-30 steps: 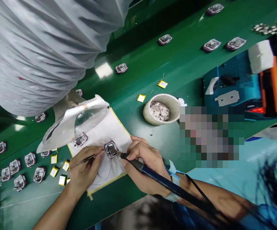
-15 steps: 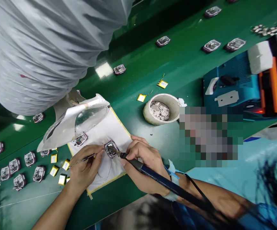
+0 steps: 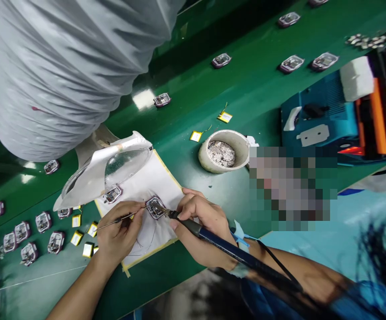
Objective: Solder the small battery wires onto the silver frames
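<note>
My right hand (image 3: 203, 226) is closed around the dark handle of a soldering iron (image 3: 219, 245). The iron's metal tip reaches into a small open watch-like case (image 3: 154, 207) with a dark rim and electronics inside. Pinched in my left hand (image 3: 121, 226) is a thin metal tool, which looks like tweezers (image 3: 122, 218); its point meets the left edge of that case. The case lies on a white sheet (image 3: 146, 178) edged with yellow tape. A second open case (image 3: 113, 194) rests on the sheet, further up and left, beside a clear plastic hood (image 3: 126, 164).
A large grey hose (image 3: 73, 80) hangs over the upper left. Several more cases (image 3: 56, 242) and yellow-edged batteries (image 3: 87, 250) lie at left. Right of the sheet stands a pale pot (image 3: 209, 164) of metallic bits. Beyond it sits a blue soldering station (image 3: 339, 120).
Both hands and both tools stay nearly in place at the case. The view has shifted slightly, and the red light on the blue station looks larger.
</note>
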### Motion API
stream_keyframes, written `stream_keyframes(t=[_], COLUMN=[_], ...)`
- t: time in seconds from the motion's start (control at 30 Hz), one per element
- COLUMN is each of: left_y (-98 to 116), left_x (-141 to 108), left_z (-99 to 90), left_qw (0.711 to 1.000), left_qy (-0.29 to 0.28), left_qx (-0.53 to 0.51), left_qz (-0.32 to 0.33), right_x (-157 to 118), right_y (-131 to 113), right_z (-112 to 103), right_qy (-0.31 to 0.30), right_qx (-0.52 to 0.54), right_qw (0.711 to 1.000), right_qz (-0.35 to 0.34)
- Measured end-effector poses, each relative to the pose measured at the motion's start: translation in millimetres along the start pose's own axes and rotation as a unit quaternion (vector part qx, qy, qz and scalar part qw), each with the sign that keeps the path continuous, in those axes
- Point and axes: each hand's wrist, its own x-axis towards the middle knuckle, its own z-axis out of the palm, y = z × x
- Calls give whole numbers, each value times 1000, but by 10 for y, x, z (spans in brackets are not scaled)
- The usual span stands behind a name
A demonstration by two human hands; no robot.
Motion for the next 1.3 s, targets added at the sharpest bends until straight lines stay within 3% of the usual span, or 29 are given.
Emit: stream_keyframes(t=[0.23, 0.6, 1.07, 1.3], left_y=[-16, 17, 44, 18], left_x=[-22, -21, 0, -18], left_z=[13, 25, 16, 31], left_qw=[998, 999, 999, 1000], left_qy=[59, 17, -10, 13], left_qx=[9, 5, 8, 4], left_qz=[2, -37, -31, -26], right_x=[-68, -59, 28, 32], right_y=[-11, 0, -27, 32], right_z=[52, 65, 12, 31], right_qy=[2, -2, -27, 19], right_qx=[-3, -14, -24, 8], right_qw=[1000, 1000, 999, 1000], right_qz=[25, 19, -23, -4])
